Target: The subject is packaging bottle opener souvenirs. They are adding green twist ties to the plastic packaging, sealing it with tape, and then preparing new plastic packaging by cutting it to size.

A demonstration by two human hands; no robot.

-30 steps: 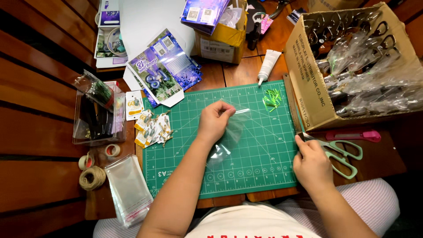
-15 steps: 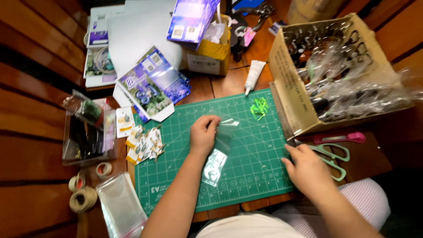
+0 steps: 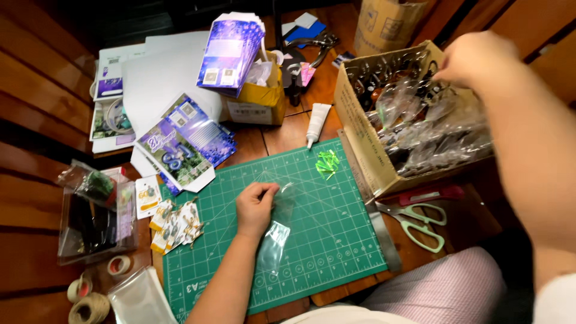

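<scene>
Lifted from beside the scissors point(image 3: 418, 223), the right hand point(image 3: 474, 59) now reaches over the cardboard box point(image 3: 360, 129) of crinkled, plastic-wrapped metal pieces, fingers curled; whether they grip anything cannot be told. Pinching a clear, glossy cellophane bag point(image 3: 276, 237), the left hand point(image 3: 255, 207) rests on the green gridded cutting mat point(image 3: 336, 240) on the wooden table point(image 3: 282, 135), near small green clips point(image 3: 327, 164).

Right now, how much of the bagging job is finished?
Looks early to midway. A small pile of carded trinkets sits finished-looking beside the green cutting mat. In hand: the left hand pins a clear plastic bag on the mat, apparently empty, while the right hand reaches into the cardboard box. Left: that box looks full of wrapped metal pieces.
</scene>
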